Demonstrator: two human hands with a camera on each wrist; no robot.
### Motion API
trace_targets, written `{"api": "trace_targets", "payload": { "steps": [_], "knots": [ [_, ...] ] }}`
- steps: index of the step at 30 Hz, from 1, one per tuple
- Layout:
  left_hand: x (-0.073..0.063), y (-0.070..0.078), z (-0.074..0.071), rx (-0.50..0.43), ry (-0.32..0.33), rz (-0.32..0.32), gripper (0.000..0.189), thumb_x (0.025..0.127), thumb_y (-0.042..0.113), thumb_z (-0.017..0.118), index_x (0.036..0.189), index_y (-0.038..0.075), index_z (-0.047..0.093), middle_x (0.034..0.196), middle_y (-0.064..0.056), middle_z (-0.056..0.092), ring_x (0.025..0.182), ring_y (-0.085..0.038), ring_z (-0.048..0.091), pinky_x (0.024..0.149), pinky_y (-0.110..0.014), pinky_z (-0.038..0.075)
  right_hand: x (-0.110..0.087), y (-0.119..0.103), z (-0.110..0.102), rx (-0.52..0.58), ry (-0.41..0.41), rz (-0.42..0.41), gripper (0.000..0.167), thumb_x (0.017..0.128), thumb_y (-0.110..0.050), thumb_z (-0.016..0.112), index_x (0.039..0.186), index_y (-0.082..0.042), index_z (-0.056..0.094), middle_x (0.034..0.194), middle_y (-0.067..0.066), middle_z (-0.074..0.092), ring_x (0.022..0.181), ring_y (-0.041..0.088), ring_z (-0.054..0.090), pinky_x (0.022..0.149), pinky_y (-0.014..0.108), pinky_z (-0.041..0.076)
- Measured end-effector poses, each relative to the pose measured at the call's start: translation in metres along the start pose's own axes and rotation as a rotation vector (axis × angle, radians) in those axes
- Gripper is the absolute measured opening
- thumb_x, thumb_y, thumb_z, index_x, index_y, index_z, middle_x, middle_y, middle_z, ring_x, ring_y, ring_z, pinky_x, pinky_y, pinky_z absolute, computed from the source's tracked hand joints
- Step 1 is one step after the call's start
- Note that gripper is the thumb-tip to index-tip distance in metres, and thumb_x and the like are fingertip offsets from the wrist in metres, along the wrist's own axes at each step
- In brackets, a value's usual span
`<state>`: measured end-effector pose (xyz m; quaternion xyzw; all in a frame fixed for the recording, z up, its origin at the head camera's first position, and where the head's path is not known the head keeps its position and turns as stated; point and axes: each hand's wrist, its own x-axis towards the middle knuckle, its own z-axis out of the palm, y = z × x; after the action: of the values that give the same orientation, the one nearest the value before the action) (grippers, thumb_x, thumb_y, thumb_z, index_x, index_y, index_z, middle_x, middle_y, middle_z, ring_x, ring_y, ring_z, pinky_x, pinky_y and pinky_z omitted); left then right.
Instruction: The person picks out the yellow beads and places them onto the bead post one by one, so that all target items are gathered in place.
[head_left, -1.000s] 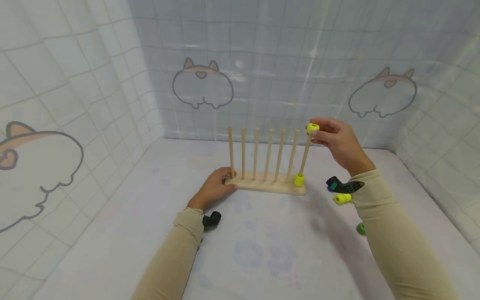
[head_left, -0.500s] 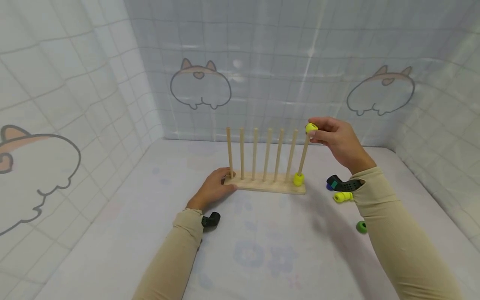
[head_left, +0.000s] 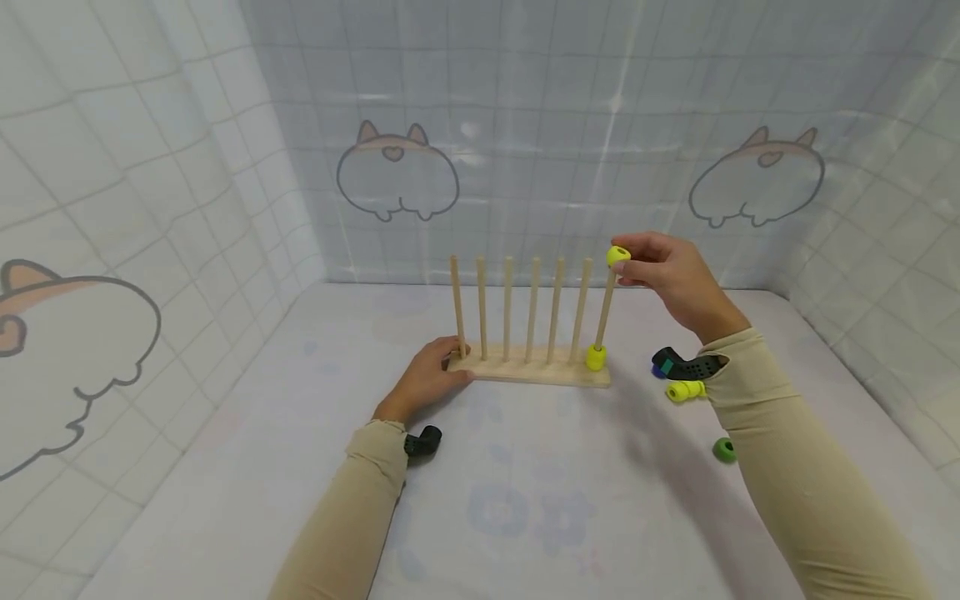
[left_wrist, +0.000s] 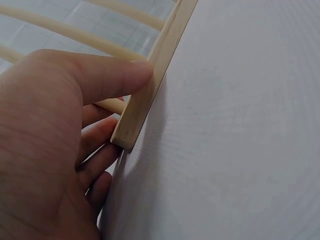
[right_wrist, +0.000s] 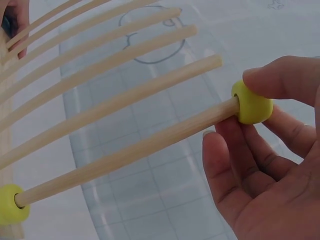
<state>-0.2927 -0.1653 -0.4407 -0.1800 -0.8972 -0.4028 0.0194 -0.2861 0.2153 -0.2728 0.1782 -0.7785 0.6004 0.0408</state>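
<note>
A wooden rack (head_left: 525, 373) with a row of several upright pegs stands on the table. My left hand (head_left: 426, 377) grips its left end, thumb on the front edge and fingers behind, as the left wrist view shows. At the tip of the rightmost peg (right_wrist: 135, 151), my right hand (head_left: 670, 271) pinches a yellow bead (right_wrist: 254, 104) between thumb and fingers. The peg's end sits at the mouth of the bead's hole. Another yellow bead (head_left: 596, 358) lies at the foot of that same peg. The other pegs carry no beads.
Right of the rack, near the right wrist, lie yellow beads (head_left: 681, 391), a green bead (head_left: 724, 450) and a blue bead (head_left: 657, 371) partly hidden by the black wrist strap (head_left: 686, 367). A tile-patterned curtain (head_left: 525, 167) rises behind and at both sides.
The yellow bead in my right hand stays at the tip of the rightmost peg, its tilt slightly altered. My left hand keeps its grip on the rack. The head view has shifted slightly.
</note>
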Motion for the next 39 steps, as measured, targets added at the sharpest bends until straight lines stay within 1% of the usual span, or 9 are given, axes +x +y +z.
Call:
{"api": "trace_targets", "payload": {
  "steps": [5, 9, 15, 21, 24, 29, 32, 36, 39],
  "knots": [
    [-0.0012, 0.0014, -0.0016, 0.000, 0.006, -0.010, 0.043, 0.089, 0.020, 0.076, 0.128, 0.007, 0.064, 0.147, -0.014, 0.049, 0.135, -0.032, 0.046, 0.111, -0.045, 0.038, 0.0024, -0.0008, 0.0008, -0.027, -0.011, 0.004, 0.043, 0.095, -0.015, 0.070, 0.135, -0.001, 0.058, 0.117, 0.009, 0.060, 0.103, 0.023, 0.062, 0.089, 0.029, 0.055],
    [0.0012, 0.0042, -0.0027, 0.003, 0.004, 0.001, 0.045, 0.089, 0.020, 0.076, 0.130, 0.007, 0.063, 0.148, -0.014, 0.049, 0.135, -0.033, 0.046, 0.111, -0.046, 0.038, 0.0014, -0.0033, -0.0013, -0.065, -0.015, 0.030, 0.045, 0.096, -0.017, 0.069, 0.137, -0.003, 0.057, 0.122, 0.009, 0.058, 0.106, 0.023, 0.061, 0.092, 0.032, 0.054],
    [0.0048, 0.0057, -0.0026, 0.025, -0.007, 0.002, 0.045, 0.089, 0.021, 0.076, 0.129, 0.008, 0.064, 0.148, -0.014, 0.049, 0.135, -0.033, 0.045, 0.112, -0.047, 0.036, -0.0019, -0.0017, -0.0023, -0.096, -0.007, 0.067, 0.047, 0.097, -0.020, 0.069, 0.140, -0.005, 0.056, 0.126, 0.010, 0.057, 0.108, 0.023, 0.061, 0.091, 0.027, 0.053],
    [0.0057, 0.0071, -0.0014, 0.025, -0.008, 0.002, 0.044, 0.090, 0.022, 0.075, 0.130, 0.009, 0.063, 0.149, -0.014, 0.048, 0.137, -0.033, 0.044, 0.112, -0.048, 0.036, -0.0053, -0.0013, -0.0028, -0.094, -0.002, 0.080, 0.048, 0.097, -0.022, 0.069, 0.140, -0.005, 0.056, 0.130, 0.010, 0.057, 0.107, 0.022, 0.061, 0.090, 0.023, 0.053],
    [0.0050, 0.0062, -0.0002, 0.026, -0.009, -0.012, 0.044, 0.090, 0.023, 0.075, 0.130, 0.009, 0.063, 0.150, -0.014, 0.047, 0.137, -0.034, 0.043, 0.112, -0.049, 0.035, -0.0054, -0.0015, -0.0019, -0.080, -0.001, 0.079, 0.048, 0.096, -0.022, 0.070, 0.139, -0.005, 0.056, 0.129, 0.010, 0.057, 0.107, 0.023, 0.061, 0.091, 0.024, 0.053],
    [0.0042, 0.0036, 0.0021, 0.028, 0.001, -0.035, 0.042, 0.089, 0.024, 0.075, 0.128, 0.012, 0.064, 0.150, -0.011, 0.048, 0.137, -0.031, 0.043, 0.112, -0.046, 0.036, -0.0046, -0.0009, -0.0005, -0.084, -0.018, 0.078, 0.048, 0.097, -0.022, 0.069, 0.139, -0.005, 0.056, 0.127, 0.010, 0.057, 0.108, 0.026, 0.061, 0.093, 0.026, 0.052],
    [0.0040, 0.0024, 0.0029, 0.035, 0.010, -0.018, 0.038, 0.089, 0.024, 0.075, 0.124, 0.012, 0.064, 0.148, -0.011, 0.049, 0.137, -0.031, 0.043, 0.112, -0.046, 0.036, -0.0045, -0.0007, -0.0004, -0.087, -0.028, 0.084, 0.047, 0.097, -0.023, 0.069, 0.139, -0.007, 0.056, 0.128, 0.010, 0.056, 0.110, 0.028, 0.060, 0.094, 0.028, 0.051],
    [0.0035, 0.0012, 0.0028, 0.048, 0.016, 0.003, 0.035, 0.089, 0.022, 0.075, 0.121, 0.012, 0.064, 0.148, -0.013, 0.049, 0.137, -0.033, 0.043, 0.112, -0.049, 0.035, -0.0042, -0.0007, -0.0001, -0.083, -0.035, 0.095, 0.047, 0.097, -0.023, 0.069, 0.140, -0.008, 0.056, 0.131, 0.008, 0.056, 0.111, 0.026, 0.059, 0.096, 0.029, 0.050],
    [0.0026, 0.0014, 0.0018, 0.037, 0.018, -0.001, 0.035, 0.089, 0.021, 0.075, 0.121, 0.011, 0.065, 0.148, -0.013, 0.049, 0.137, -0.033, 0.043, 0.112, -0.049, 0.035, -0.0036, -0.0003, 0.0005, -0.085, -0.039, 0.094, 0.047, 0.097, -0.023, 0.068, 0.140, -0.008, 0.056, 0.132, 0.008, 0.055, 0.112, 0.024, 0.059, 0.097, 0.030, 0.050]
  ]
}}
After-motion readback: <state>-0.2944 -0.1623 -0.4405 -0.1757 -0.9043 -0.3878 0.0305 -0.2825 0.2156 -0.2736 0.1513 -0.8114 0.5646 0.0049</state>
